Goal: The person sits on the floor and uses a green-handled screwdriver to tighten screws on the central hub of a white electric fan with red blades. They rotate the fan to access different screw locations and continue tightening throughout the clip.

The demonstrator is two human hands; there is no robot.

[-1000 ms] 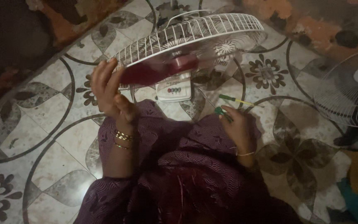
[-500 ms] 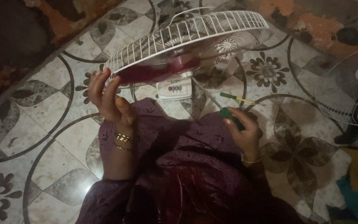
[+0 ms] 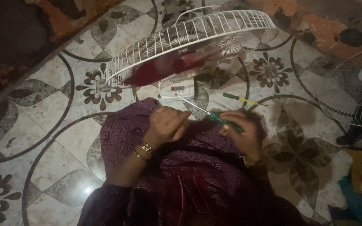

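A white wire fan guard (image 3: 189, 39) with red blades juts over the floor (image 3: 42, 121) just ahead of both hands, blocking forward reach. A second screwdriver (image 3: 239, 98) lies beside its base. Another fan grille (image 3: 352, 90) crowds the right side. Patterned tiles to the left lie open.

Second fan grille (image 3: 354, 88) cut off at the right edge, screwdriver (image 3: 214, 116) handle partly hidden under right-hand fingers (image 3: 231, 125).
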